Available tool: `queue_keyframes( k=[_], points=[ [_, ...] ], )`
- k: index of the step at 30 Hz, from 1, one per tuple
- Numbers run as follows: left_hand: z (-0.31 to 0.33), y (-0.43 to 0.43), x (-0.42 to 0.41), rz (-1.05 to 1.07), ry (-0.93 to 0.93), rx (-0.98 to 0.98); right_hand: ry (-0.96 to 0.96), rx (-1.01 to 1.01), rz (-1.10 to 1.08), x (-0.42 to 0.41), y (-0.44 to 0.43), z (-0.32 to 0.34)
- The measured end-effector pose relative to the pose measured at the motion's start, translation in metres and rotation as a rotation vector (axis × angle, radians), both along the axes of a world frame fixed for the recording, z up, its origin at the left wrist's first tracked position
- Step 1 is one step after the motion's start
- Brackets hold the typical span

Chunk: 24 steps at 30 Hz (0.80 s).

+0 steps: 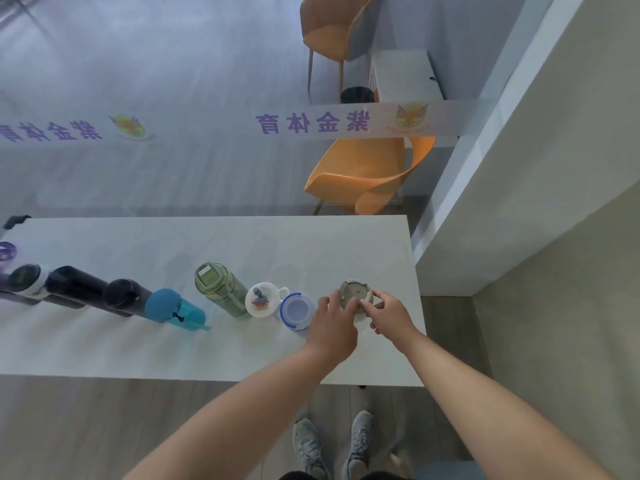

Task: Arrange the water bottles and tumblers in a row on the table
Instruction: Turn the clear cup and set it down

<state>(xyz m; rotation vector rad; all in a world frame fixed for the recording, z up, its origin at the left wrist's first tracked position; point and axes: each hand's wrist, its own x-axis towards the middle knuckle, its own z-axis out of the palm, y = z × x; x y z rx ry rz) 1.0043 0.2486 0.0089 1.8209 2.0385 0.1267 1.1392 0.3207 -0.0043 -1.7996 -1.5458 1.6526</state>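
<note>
1. Standing at the right end of the row, a round tumbler [354, 296] with a grey lid and white sides sits near the right edge of the white table [221, 348].
2. The left hand [332, 323] is curled around the tumbler's left side, with its fingertips on the lid rim.
3. The right hand [389, 313] pinches the lid's right edge with bent fingers. Both hands are holding the same tumbler.
4. Just left of it is a see-through cup with a blue ring lid [296, 311]. The left hand hides part of it.
5. Next comes a small white cup [264, 301] with a side handle and a little toy shape on its lid.
6. A tall green see-through bottle [218, 289] stands beside that, with a square flip cap.
7. Then there is a gap, and a blue bottle [173, 310] with a round matte cap and a clear teal body.
8. Three dark bottles follow: one with a shiny round top [124, 296], one smooth and black [74, 285], one with a white collar [27, 280]. They stand close together.
9. A purple thing [7, 251] peeks in at the far left edge. It is too cut off to tell what it is.
10. The table top is smooth, pale and a bit shiny, with straight edges.
11. The floor has grey wood-look planks. The person's grey shoes [332, 448] show under the table edge.
12. Behind the table is a glass wall with a frosted band and purple letters [311, 123]. Two orange chairs [367, 168] with curved backs stand past it.
</note>
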Motion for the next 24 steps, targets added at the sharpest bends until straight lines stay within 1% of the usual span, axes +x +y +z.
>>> queue_keyframes(
  k=[2, 5, 8, 12, 15, 19, 21, 24],
  points=[
    [0.000, 0.002, -0.003, -0.053, 0.043, 0.028, -0.018, -0.007, 0.009, -0.002, 0.003, 0.004],
    [0.001, 0.000, 0.002, -0.145, 0.129, 0.019, -0.085, -0.051, 0.028, 0.002, 0.004, 0.007],
    [0.001, -0.003, 0.007, -0.184, 0.195, 0.018, -0.129, -0.062, 0.036, 0.008, 0.005, 0.005],
    [0.004, -0.001, 0.007, -0.193, 0.224, -0.017, -0.150, -0.050, 0.073, 0.012, 0.008, 0.006],
    [0.012, 0.001, 0.007, -0.206, 0.210, -0.040, -0.173, -0.048, 0.101, 0.013, 0.013, 0.012],
    [0.031, 0.010, 0.004, -0.207, 0.214, -0.008, -0.273, 0.051, 0.195, 0.013, 0.024, 0.030],
    [0.046, 0.017, -0.002, -0.199, 0.237, 0.038, -0.331, 0.118, 0.248, 0.008, 0.035, 0.047],
    [0.069, 0.024, -0.017, -0.177, 0.280, 0.139, -0.362, 0.202, 0.294, -0.006, 0.048, 0.074]
  ],
)
